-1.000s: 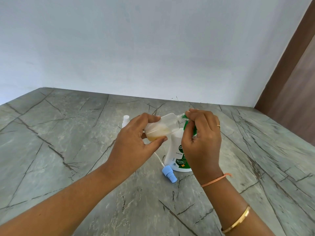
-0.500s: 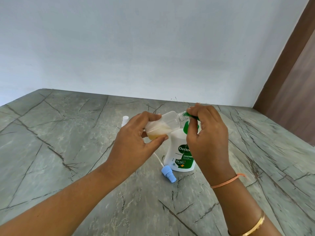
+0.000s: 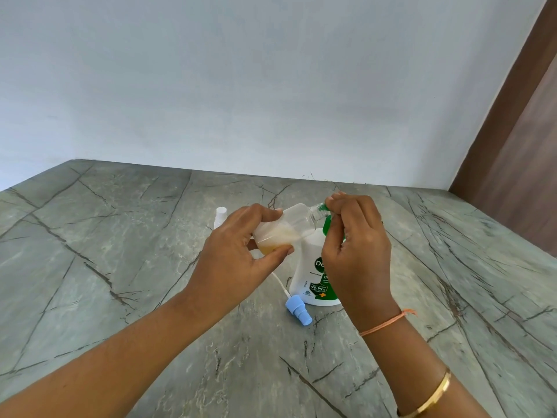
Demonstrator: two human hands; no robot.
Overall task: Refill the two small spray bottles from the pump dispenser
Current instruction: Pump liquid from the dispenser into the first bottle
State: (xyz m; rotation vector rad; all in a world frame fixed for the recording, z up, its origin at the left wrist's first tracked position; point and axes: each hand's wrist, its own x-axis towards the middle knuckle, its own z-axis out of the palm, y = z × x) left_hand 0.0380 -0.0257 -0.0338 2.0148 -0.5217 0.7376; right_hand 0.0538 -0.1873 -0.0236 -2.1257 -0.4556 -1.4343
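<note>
My left hand (image 3: 238,260) grips a small clear spray bottle (image 3: 291,224), tilted on its side with its open neck toward the right; yellowish liquid sits in its lower end. My right hand (image 3: 355,248) is closed over the green pump head (image 3: 327,223) of the white pump dispenser (image 3: 313,276), and the pump's nozzle meets the bottle's neck. The dispenser stands on the countertop (image 3: 120,267), partly hidden by my right hand. A blue spray cap (image 3: 298,310) with a white dip tube lies in front of the dispenser. A second small white-topped spray bottle (image 3: 221,215) stands behind my left hand, mostly hidden.
The grey veined stone countertop ends at a pale wall (image 3: 271,86) behind. A brown wooden panel (image 3: 518,152) rises at the far right. My right wrist wears an orange thread and a gold bangle.
My right hand rose on the pump head a second ago and has now shifted slightly lower over it. The tilted bottle stays at the nozzle.
</note>
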